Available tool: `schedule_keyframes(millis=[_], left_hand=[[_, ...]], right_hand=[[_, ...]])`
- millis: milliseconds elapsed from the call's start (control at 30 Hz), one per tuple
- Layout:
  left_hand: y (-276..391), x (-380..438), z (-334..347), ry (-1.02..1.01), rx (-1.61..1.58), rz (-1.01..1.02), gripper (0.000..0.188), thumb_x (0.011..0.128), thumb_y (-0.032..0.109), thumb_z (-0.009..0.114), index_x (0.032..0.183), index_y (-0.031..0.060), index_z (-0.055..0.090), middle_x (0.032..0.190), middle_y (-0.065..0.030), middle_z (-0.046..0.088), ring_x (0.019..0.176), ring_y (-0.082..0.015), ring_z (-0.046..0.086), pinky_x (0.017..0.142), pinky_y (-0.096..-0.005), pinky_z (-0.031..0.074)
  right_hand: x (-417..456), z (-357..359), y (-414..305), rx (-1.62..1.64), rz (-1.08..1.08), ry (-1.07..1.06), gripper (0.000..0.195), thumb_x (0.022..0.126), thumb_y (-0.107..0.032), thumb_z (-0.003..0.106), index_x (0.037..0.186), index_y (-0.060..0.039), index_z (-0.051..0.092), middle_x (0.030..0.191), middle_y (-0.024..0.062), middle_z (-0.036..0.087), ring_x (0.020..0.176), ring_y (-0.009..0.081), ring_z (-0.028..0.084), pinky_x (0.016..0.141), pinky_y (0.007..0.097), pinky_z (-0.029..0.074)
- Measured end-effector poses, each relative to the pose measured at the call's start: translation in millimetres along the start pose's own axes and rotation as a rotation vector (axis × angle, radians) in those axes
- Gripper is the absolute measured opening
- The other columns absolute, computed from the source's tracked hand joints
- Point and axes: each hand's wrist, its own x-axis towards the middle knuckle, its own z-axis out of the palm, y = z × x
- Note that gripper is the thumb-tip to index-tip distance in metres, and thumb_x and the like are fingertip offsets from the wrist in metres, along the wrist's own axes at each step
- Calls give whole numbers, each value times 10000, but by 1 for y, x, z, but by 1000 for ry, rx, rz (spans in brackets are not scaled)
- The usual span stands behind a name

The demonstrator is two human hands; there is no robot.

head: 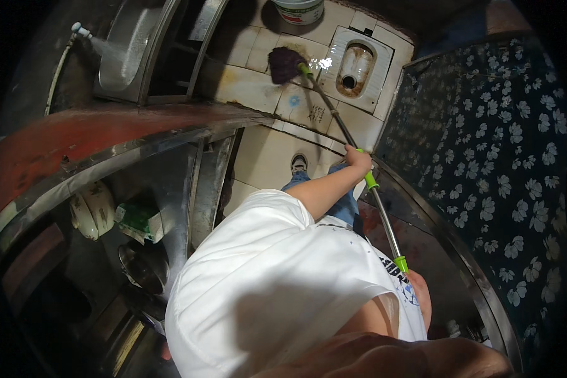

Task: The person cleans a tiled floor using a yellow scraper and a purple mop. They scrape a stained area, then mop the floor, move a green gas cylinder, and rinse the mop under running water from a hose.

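Note:
A mop with a dark purple head (284, 65) lies against the wet tiled floor, left of a squat toilet (354, 71). Its metal handle with green fittings (342, 124) slants down towards me. My left hand (359, 159) is closed around the middle of the handle, by a green collar. At the handle's upper end, beside a green fitting, my right hand (419, 293) grips it, partly hidden by my white shirt. The toilet pan has brown stains. Light glints off water between the mop head and the toilet.
A white bucket (300, 12) stands beyond the mop. At upper left, water sprays from a tap (81, 30) over a metal sink (123, 61). A raised tiled ledge (307, 134) crosses the floor. A dark flowered curtain (491, 165) borders the right; bowls (92, 210) sit at left.

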Motion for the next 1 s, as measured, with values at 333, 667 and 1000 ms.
schedule_keyframes(millis=[333,667,1000], left_hand=[[59,-59,33,-219,53,-261,432,814,87,614,1138,-14,346,1085,-269,572,994,-399,595,831,-444,490],[109,-165,68,-485,60,-159,468,810,118,649,1146,1,345,1010,-242,585,878,-375,617,736,-452,509],[147,-190,29,-812,-601,-412,558,808,-13,542,1232,202,249,740,-99,466,479,-187,478,404,-352,427]], right_hand=[[-93,39,-29,87,-50,183,207,951,-146,503,1080,11,543,651,-26,468,454,-2,345,397,150,263],[-175,71,3,70,-210,514,216,925,-138,536,1052,30,585,887,61,647,769,111,605,694,240,482],[-221,156,15,-139,-335,652,275,853,-78,628,1098,30,565,921,54,643,798,101,597,718,235,482]])
